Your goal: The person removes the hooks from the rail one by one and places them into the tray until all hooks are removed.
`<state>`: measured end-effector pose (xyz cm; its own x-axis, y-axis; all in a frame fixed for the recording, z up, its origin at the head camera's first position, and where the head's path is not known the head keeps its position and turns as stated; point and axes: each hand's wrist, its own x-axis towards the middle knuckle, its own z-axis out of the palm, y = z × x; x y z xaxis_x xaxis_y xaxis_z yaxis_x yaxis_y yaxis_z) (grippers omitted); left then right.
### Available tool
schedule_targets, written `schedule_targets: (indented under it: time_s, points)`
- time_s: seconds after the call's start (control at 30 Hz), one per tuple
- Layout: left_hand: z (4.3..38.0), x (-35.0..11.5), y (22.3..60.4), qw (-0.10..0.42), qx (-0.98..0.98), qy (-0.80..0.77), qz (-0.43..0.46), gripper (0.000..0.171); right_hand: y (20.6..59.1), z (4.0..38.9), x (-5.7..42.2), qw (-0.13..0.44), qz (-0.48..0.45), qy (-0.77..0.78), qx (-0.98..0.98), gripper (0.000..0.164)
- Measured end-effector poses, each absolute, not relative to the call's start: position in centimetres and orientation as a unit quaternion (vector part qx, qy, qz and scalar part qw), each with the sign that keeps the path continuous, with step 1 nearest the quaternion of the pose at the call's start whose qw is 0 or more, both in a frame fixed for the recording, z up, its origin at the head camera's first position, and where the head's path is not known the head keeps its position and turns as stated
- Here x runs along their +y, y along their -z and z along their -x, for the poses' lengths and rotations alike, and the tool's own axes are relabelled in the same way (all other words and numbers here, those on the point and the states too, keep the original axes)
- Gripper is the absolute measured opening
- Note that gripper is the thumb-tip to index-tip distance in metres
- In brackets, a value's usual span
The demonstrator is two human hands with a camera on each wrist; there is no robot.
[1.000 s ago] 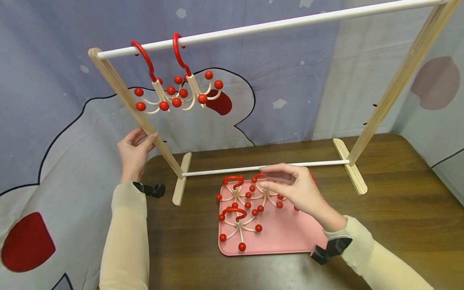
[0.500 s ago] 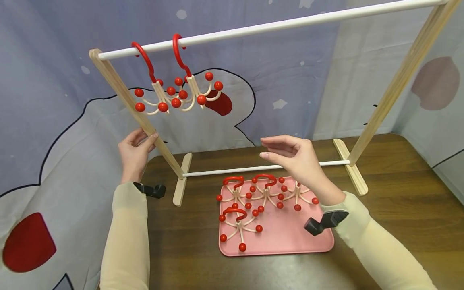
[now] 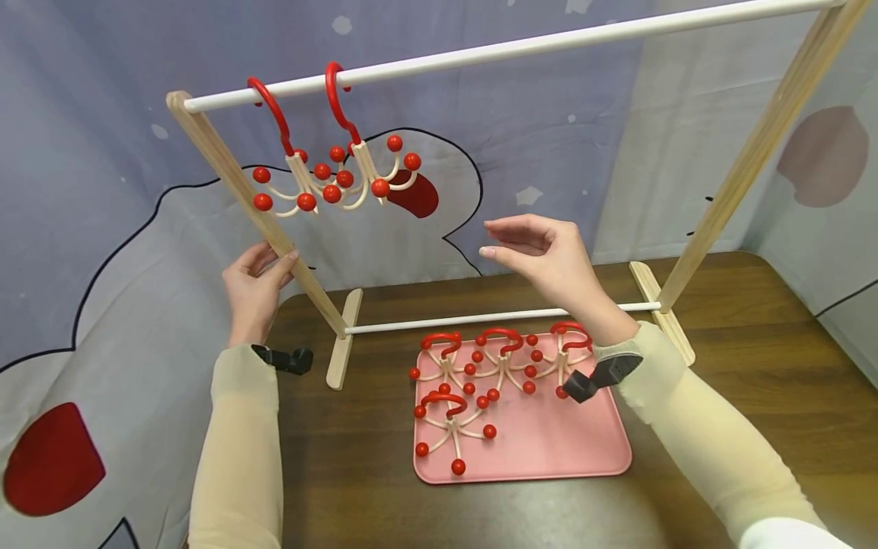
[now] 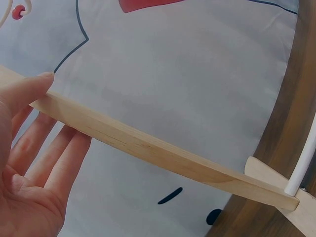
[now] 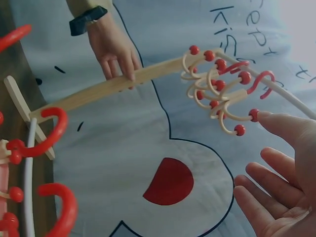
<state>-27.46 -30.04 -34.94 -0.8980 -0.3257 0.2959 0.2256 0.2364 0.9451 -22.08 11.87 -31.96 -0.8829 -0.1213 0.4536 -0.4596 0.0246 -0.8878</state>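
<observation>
My left hand (image 3: 255,293) pinches the left wooden post (image 3: 315,293) of a rack between thumb and fingers. The left wrist view shows the thumb on one side of this post (image 4: 158,150) and the fingers under the other. In mid-air, above the rack's lower bar, my right hand (image 3: 549,255) holds nothing; its fingers are slightly bent and apart from the thumb. From the white top rod (image 3: 480,55) hang two octopus-like hangers with red hooks (image 3: 277,114) and red ball tips. Several similar hangers (image 3: 451,427) stand on a pink tray (image 3: 535,442).
The rack stands on a brown wooden table (image 3: 343,457) on two wooden feet (image 3: 661,313), joined by a white lower bar (image 3: 425,324). Its right post (image 3: 748,168) leans up to the rod. A patterned curtain (image 3: 549,175) hangs behind.
My right hand has risen from above the tray's hangers and moved slightly left, uncovering the far-right hanger's hook. My left hand stays on the post. The hanging hangers barely move.
</observation>
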Motion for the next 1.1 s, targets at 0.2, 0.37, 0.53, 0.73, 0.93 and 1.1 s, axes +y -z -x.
schedule_targets:
  time_s: [0.2,0.37,0.53,0.73,0.93,1.1]
  points:
    - [27.4,-30.0,34.9,0.219,-0.756,0.616,-0.037,0.048,30.5,23.3,11.5,0.139,-0.195,-0.667,-0.706,0.031]
    - [27.3,-30.0,34.7,0.217,-0.757,0.616,-0.039,0.047,29.2,24.2,11.1,0.153,-0.192,-0.662,-0.708,0.032]
    - [27.3,-29.9,34.6,0.216,-0.757,0.616,-0.04,0.047,28.3,25.0,10.6,0.159,-0.192,-0.659,-0.709,0.032]
    - [27.2,-30.1,34.8,0.219,-0.752,0.62,-0.041,0.047,27.3,25.6,9.8,0.152,-0.197,-0.659,-0.71,0.033]
    - [27.4,-30.3,34.9,0.227,-0.742,0.63,-0.033,0.045,26.2,26.0,8.8,0.149,-0.207,-0.66,-0.707,0.035]
    - [27.3,-30.4,34.9,0.228,-0.741,0.631,-0.032,0.045,25.5,26.1,8.0,0.147,-0.218,-0.659,-0.705,0.036]
